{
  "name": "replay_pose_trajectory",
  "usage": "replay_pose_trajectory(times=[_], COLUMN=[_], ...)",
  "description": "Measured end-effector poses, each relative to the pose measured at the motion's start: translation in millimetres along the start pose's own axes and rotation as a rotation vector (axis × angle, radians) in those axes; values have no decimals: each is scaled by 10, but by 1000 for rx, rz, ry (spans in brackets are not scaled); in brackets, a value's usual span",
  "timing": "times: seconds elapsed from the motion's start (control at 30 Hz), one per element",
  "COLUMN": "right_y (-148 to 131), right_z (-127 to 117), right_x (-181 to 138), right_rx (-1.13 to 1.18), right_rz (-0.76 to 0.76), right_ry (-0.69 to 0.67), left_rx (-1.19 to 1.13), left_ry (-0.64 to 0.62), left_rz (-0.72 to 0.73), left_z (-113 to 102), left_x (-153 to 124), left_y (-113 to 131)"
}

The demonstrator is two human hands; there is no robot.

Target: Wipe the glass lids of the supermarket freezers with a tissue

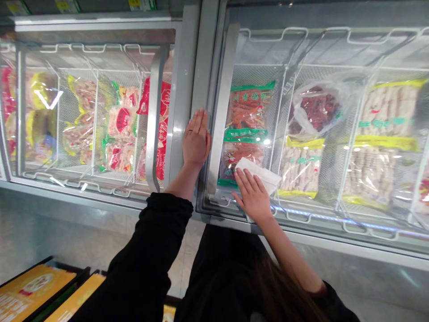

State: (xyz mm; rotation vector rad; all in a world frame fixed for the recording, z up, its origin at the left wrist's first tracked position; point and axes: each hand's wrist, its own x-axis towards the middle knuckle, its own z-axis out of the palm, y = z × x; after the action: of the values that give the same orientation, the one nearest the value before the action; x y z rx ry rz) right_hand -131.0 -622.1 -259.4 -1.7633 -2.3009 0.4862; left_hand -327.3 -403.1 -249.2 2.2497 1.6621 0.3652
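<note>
My left hand (196,138) lies flat, fingers stretched out together, on the grey frame (182,89) between two chest freezers. My right hand (253,194) presses a folded white cloth (264,175) flat against the glass lid (318,134) of the right freezer, near its front left corner. The fingers are extended over the cloth. A curved metal handle (223,112) runs along the lid's left edge, just beside my right hand.
Under the right lid lie green-edged packs of red sausages (248,107), a clear bag of dark meat (317,109) and yellow-edged packs (385,112). The left freezer (94,120) holds red and yellow packets in wire baskets. Yellow boxes (33,290) sit at the bottom left.
</note>
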Motion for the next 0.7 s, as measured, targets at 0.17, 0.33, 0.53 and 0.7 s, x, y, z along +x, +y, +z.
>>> replay_pose_trajectory(times=[0.17, 0.33, 0.53, 0.7], right_y=[-41, -139, 178, 211], right_z=[59, 30, -86, -101], right_x=[576, 805, 825, 1452], right_rx=[-23, 12, -44, -26], right_rz=[325, 101, 160, 288], right_ry=[121, 9, 43, 91], left_rx=[17, 39, 22, -12], left_ry=[8, 9, -17, -6], left_rz=[0, 21, 5, 20], left_z=[22, 4, -30, -21], left_x=[-8, -8, 0, -13], left_y=[-19, -16, 3, -14])
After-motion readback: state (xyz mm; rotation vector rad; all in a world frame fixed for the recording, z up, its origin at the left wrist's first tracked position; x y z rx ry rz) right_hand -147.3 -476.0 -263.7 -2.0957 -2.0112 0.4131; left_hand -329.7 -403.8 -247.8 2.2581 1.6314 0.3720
